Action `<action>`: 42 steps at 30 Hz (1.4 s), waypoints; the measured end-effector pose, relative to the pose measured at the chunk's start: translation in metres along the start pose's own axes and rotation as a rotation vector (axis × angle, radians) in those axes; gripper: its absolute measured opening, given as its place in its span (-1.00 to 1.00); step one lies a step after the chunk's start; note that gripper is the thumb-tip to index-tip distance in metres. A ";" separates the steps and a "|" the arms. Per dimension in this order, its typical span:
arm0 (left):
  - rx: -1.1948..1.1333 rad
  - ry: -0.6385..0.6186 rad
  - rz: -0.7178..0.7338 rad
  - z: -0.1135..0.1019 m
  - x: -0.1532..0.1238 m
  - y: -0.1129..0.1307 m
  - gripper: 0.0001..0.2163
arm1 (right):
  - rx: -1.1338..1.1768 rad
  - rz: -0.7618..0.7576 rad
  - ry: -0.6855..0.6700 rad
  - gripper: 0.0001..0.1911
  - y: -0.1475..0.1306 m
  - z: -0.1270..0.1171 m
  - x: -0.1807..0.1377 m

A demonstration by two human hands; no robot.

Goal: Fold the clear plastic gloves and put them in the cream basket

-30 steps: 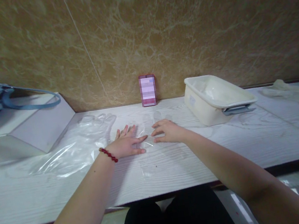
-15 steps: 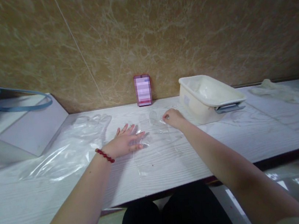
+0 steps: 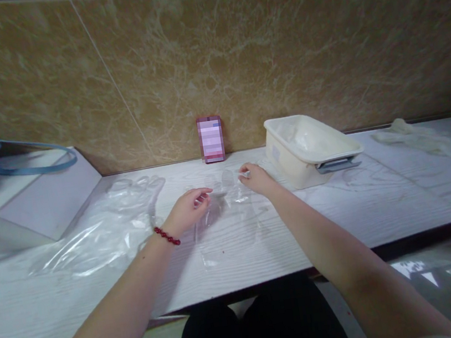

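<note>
A clear thin plastic glove (image 3: pixel 228 230) lies spread on the white wood-grain table, its outline hard to see. My right hand (image 3: pixel 257 178) pinches its far right part, where a bit of crumpled film shows at the fingertips. Over the far left side of the glove is my left hand (image 3: pixel 192 206), fingers loosely bent and apart, with nothing visible in them. A red bead bracelet (image 3: pixel 166 236) circles my left wrist. Left of that hand, a heap of similar clear plastic gloves (image 3: pixel 107 224) rests on the table.
Against the marbled wall leans a phone (image 3: pixel 211 139) with a blurred screen. A cream plastic tub (image 3: pixel 292 165) with a grey clip handle stands right of my right hand. Farther right lies a crumpled whitish glove (image 3: pixel 409 135). A white box (image 3: pixel 56 192) with a blue strap (image 3: pixel 32 169) is at left.
My left hand has gone from spread flat on the glove to lifted slightly with bent fingers. The right hand stays pinched on the far part, with a bit of film now showing.
</note>
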State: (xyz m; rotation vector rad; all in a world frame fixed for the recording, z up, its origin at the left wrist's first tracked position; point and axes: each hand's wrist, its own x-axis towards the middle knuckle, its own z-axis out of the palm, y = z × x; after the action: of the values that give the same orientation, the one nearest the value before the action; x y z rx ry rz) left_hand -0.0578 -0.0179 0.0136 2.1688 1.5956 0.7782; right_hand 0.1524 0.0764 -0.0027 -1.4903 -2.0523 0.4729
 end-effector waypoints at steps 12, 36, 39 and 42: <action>-0.864 -0.189 -0.534 0.039 0.067 0.047 -0.83 | 0.209 -0.272 -0.125 -0.23 -0.009 -0.005 -0.019; 0.171 -0.083 -0.354 0.026 0.075 0.020 -0.69 | -0.266 -0.294 -0.336 -0.68 -0.009 -0.021 -0.020; 0.214 -0.068 -0.335 0.027 0.075 0.017 -0.71 | -0.273 -0.304 -0.358 -0.66 -0.008 -0.020 -0.020; 0.255 -0.073 -0.329 0.028 0.074 0.014 -0.72 | -0.289 -0.321 -0.375 -0.66 -0.006 -0.018 -0.019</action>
State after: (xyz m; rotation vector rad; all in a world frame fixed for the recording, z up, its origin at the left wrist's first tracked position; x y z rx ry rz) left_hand -0.0137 0.0493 0.0166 1.9879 2.0349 0.4099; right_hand 0.1636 0.0559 0.0106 -1.2564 -2.6950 0.3575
